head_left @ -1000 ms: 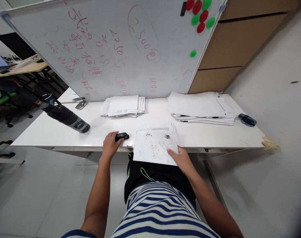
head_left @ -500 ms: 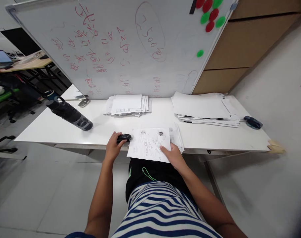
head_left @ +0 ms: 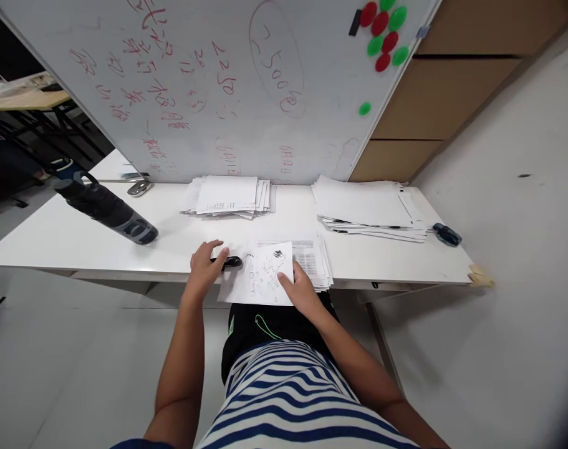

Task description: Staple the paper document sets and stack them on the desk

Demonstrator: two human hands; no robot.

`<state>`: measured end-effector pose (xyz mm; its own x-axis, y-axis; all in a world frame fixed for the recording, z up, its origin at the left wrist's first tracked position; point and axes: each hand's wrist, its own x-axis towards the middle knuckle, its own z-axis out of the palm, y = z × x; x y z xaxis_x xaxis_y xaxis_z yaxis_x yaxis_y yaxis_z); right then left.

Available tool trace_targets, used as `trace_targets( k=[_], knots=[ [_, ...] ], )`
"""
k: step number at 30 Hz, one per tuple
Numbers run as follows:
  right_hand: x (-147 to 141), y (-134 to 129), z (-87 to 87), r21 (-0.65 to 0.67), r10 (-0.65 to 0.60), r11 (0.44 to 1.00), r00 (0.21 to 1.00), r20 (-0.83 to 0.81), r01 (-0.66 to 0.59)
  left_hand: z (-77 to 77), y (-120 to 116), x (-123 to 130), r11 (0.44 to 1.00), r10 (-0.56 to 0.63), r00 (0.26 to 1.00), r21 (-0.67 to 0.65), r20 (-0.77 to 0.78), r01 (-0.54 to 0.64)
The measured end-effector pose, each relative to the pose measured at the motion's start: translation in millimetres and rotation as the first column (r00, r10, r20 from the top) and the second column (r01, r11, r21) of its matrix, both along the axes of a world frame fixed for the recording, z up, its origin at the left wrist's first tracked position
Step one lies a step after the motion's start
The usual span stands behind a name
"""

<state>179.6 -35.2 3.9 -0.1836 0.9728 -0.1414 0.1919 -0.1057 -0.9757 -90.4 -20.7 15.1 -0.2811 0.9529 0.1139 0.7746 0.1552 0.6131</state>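
At the near edge of the desk, my left hand (head_left: 206, 267) is closed around a black stapler (head_left: 232, 262). The stapler's front end lies over the upper left part of a handwritten sheet of paper (head_left: 265, 280). My right hand (head_left: 302, 290) pinches the sheet's right edge, thumb on top and fingers underneath. Whether more sheets lie under this one cannot be made out. Just beyond my right hand is a small stack of printed papers (head_left: 314, 259), partly covered by the sheet.
Two more paper stacks, one at left (head_left: 227, 194) and one at right (head_left: 363, 202), lie along the whiteboard (head_left: 312, 131). A dark bottle (head_left: 110, 212) lies or leans on the left near a computer mouse (head_left: 139, 188). A dark object (head_left: 447, 235) sits at the desk's right end.
The sheet has moved left over the printed papers, uncovering more of them. The stapler now overlaps the sheet, where before it was beside its left edge. The view has shifted to the right.
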Motion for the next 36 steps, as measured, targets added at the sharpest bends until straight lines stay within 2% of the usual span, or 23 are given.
trace_targets(
  k=[3,5,9,12,16,19,21,23,25,27,29,31,34,36],
  knots=[
    [1,1,-1.5,0.027,-0.009,1.000,1.000,0.009,0.008,11.1,20,11,1.000,0.015,0.999,0.010,-0.042,-0.015],
    [0,2,-2.6,0.037,-0.016,0.999,1.000,0.012,0.015,12.1,34,15,1.000,0.009,0.997,0.011,-0.082,-0.008],
    [-2,2,-1.8,0.033,-0.023,0.999,0.999,0.035,0.022,0.0,54,19,1.000,-0.004,0.990,-0.027,-0.140,0.000],
    [-3,4,-1.3,0.020,-0.019,1.000,0.999,0.045,0.018,-14.6,59,27,0.998,0.006,0.981,-0.065,-0.192,-0.018],
    [-4,5,-4.7,0.021,-0.010,1.000,0.999,0.046,0.009,-27.3,58,37,1.000,0.003,0.950,-0.016,-0.313,-0.008],
    [-7,3,-7.8,0.020,-0.004,1.000,0.998,0.055,0.003,-29.0,58,39,1.000,-0.027,0.946,-0.018,-0.322,0.022],
    [-8,-1,-8.0,0.024,-0.006,1.000,0.999,0.048,0.005,-27.2,58,38,1.000,0.018,0.949,0.005,-0.314,-0.017],
    [-7,-3,-6.7,0.034,-0.007,0.999,1.000,0.026,0.006,-23.8,57,36,0.994,0.089,0.959,0.078,-0.270,-0.071],
    [-4,-5,-4.6,0.030,-0.005,1.000,1.000,-0.010,0.006,-20.4,52,32,0.975,0.140,0.977,0.194,-0.160,-0.108],
    [0,-4,-3.3,-0.029,0.011,0.999,0.997,-0.082,-0.014,-19.3,44,27,0.929,0.196,0.980,0.328,-0.046,-0.170],
    [4,-2,-4.2,-0.128,0.045,0.989,0.978,-0.203,-0.072,-22.5,33,20,0.877,0.285,0.958,0.410,-0.027,-0.249],
    [7,1,-7.3,-0.210,0.077,0.966,0.943,-0.324,-0.152,-30.0,23,10,0.879,0.327,0.939,0.397,-0.103,-0.262],
    [9,4,-11.8,-0.238,0.085,0.953,0.919,-0.386,-0.188,-44.7,13,-5,0.956,0.201,0.970,0.242,-0.136,-0.164],
    [13,8,-11.0,-0.219,0.094,0.958,0.924,-0.370,-0.185,-52.8,11,-13,0.970,0.173,0.982,0.185,-0.076,-0.157]
  ],
)
